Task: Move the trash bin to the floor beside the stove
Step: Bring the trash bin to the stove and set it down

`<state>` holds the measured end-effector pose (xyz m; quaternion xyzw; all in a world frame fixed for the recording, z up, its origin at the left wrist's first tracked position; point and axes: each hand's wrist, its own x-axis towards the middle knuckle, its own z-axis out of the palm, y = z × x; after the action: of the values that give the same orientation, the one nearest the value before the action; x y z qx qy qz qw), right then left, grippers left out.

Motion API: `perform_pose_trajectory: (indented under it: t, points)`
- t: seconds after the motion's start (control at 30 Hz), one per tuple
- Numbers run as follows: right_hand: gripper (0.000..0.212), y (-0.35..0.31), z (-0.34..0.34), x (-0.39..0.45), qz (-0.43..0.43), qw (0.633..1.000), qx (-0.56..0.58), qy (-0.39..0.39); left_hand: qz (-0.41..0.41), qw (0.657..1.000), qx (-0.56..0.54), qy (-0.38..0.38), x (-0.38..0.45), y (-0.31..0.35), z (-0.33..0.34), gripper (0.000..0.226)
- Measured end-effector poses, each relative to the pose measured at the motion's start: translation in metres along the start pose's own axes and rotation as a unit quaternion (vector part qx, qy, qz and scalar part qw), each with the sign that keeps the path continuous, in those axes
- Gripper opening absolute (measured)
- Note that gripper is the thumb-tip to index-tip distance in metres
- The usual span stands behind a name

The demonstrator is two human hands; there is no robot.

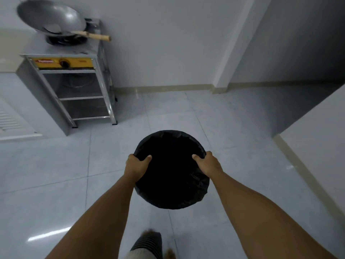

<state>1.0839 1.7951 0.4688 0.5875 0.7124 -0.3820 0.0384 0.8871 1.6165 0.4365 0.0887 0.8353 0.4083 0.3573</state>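
Observation:
A round trash bin (170, 150) lined with a black bag fills the middle of the view, its dark mouth facing me. My left hand (136, 166) grips its left rim, thumb inside. My right hand (209, 164) grips the right rim the same way. The bin is between my outstretched arms; whether it touches the tiled floor I cannot tell. The metal stove (72, 85), with a yellow front panel and open shelves below, stands at the upper left against the wall, well apart from the bin.
A large steel wok (50, 17) with a wooden handle sits on the stove's burner. Pale floor tiles (168, 109) stretch between the stove's right legs and a wall corner (220, 86). A low wall (317, 139) closes the right side. My foot (147, 243) shows at the bottom.

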Motion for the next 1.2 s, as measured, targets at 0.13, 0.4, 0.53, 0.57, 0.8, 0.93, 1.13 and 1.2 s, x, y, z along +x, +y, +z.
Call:
perform_pose_trajectory:
  t: [0.13, 0.4, 0.53, 0.57, 0.8, 0.93, 1.13, 1.2]
  points:
    - [0.077, -0.044, 0.0, 0.048, -0.033, 0.999, -0.014, -0.02, -0.012, 0.999, -0.012, 0.028, 0.039, 0.017, -0.01, 0.081]
    - [0.078, -0.143, 0.02, 0.161, -0.052, 0.996, -0.043, -0.058, -0.045, 0.997, -0.051, 0.043, 0.155, 0.051, -0.038, 0.086]
    - [0.072, -0.203, 0.033, 0.214, -0.046, 0.995, -0.038, -0.079, -0.059, 0.997, -0.047, 0.03, 0.223, 0.083, -0.066, 0.085]
    - [0.071, -0.221, 0.037, 0.232, -0.045, 0.995, -0.036, -0.08, -0.063, 0.996, -0.046, 0.03, 0.245, 0.093, -0.073, 0.084]
    - [0.066, -0.307, 0.051, 0.338, -0.052, 0.995, -0.04, -0.075, -0.072, 0.996, -0.041, 0.014, 0.371, 0.147, -0.097, 0.087]
    - [0.065, -0.354, 0.058, 0.418, -0.068, 0.993, -0.046, -0.084, -0.071, 0.996, -0.051, 0.022, 0.448, 0.182, -0.096, 0.084]
    - [0.064, -0.412, 0.081, 0.544, -0.056, 0.989, -0.066, -0.117, -0.149, 0.981, -0.122, 0.04, 0.57, 0.215, -0.083, 0.082]
    - [0.069, -0.43, 0.087, 0.583, -0.044, 0.989, -0.067, -0.125, -0.16, 0.978, -0.124, 0.043, 0.61, 0.225, -0.079, 0.083]
